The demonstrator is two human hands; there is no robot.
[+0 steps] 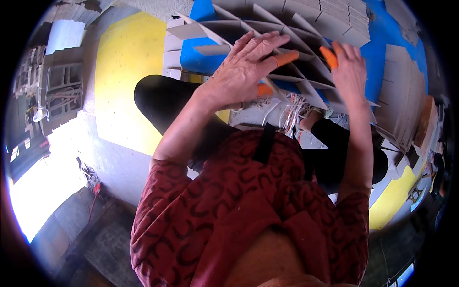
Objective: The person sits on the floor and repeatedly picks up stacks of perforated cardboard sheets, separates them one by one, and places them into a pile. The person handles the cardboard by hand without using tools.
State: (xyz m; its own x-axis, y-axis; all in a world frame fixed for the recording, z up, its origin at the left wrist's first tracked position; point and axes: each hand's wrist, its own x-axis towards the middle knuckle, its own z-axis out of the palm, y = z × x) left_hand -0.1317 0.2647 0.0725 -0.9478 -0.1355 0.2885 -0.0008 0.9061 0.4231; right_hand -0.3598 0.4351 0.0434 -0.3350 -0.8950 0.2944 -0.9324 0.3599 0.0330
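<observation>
Firstly, one partition lattice [306, 25], top centre: thin, matt grey card, crossed into diamond cells, above smooth blue sheeting [382, 31]. Left hand [248, 64]: orange finger covers [287, 58], fingers apart over lattice's near edge. Right hand [348, 69]: fingers bent at right side. Clamping, either hand: cannot tell. Beyond: stacked card strips [330, 19].

A large yellow panel [126, 91] spreads across the left, and a yellow patch [393, 200] shows at lower right. Near the left rim sits a pale, hollow-sectioned block [58, 113] with tangled strips [68, 97] against it. A small red object [97, 187] lies below, beside a bright glare.
</observation>
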